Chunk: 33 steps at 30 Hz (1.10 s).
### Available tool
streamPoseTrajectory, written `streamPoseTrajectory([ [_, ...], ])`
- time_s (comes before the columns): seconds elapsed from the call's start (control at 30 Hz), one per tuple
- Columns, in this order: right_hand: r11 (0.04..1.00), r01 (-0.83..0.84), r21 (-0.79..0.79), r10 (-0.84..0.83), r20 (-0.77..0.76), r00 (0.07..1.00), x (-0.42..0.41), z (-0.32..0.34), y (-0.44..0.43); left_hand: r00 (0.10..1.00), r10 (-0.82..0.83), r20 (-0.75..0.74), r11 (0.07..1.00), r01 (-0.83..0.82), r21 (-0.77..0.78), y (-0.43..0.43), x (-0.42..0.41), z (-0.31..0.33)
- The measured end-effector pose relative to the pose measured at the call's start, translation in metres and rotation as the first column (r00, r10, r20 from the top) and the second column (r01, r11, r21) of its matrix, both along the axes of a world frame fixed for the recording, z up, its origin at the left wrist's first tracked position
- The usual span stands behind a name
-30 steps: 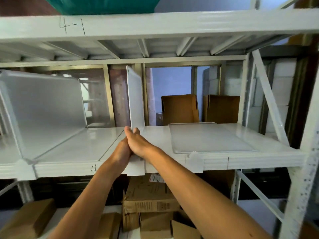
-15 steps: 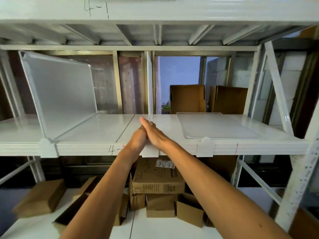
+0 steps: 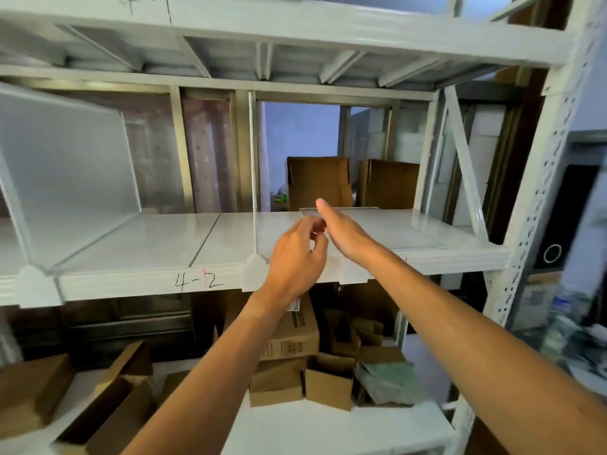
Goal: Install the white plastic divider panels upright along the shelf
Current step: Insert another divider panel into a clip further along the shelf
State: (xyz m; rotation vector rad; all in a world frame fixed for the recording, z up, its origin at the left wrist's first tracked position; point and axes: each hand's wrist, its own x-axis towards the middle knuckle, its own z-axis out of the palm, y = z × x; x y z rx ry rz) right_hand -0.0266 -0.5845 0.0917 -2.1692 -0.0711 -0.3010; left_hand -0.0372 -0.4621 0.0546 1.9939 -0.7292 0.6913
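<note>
Three white plastic divider panels are on the white metal shelf. One stands upright at the left, held by a clip on the front edge. The middle panel stands upright and shows edge-on, with its white clip on the shelf lip. The third panel lies flat on the shelf's right part. My left hand hovers just right of the clip with loosely curled fingers and holds nothing. My right hand stretches over the flat panel's near left corner, fingers straight. Whether it touches the panel is hidden.
A diagonal brace and a perforated upright post close the shelf's right end. Brown cartons stand behind the shelf. Several cardboard boxes sit on the lower level. The beam of the shelf above runs overhead.
Both hands have let go of the middle panel's base and moved right, toward the flat panel. The middle panel now stands upright alone. The camera has shifted closer and rightward.
</note>
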Motion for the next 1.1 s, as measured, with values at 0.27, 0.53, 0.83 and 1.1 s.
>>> streamPoseTrajectory([
  [0.27, 0.966, 0.211, -0.152, -0.225, -0.083, 0.971, 0.006, -0.008, -0.084, 0.968, 0.044, -0.247, 0.954, 0.032, 0.298, -0.034, 0.025, -0.004],
  [0.53, 0.882, 0.34, -0.325, -0.386, -0.089, 0.918, 0.031, -0.021, -0.182, 0.923, 0.235, -0.306, 0.858, -0.049, 0.512, -0.066, 0.047, 0.0],
  [0.83, 0.96, 0.277, 0.037, -0.269, -0.153, 0.951, 0.054, -0.012, -0.25, 0.825, 0.509, -0.243, 0.634, -0.168, 0.755, -0.119, 0.084, 0.01],
  [1.1, 0.779, 0.304, 0.549, -0.173, -0.279, 0.945, 0.055, -0.005, -0.292, 0.789, 0.537, -0.298, 0.641, -0.152, 0.752, -0.136, 0.084, 0.013],
])
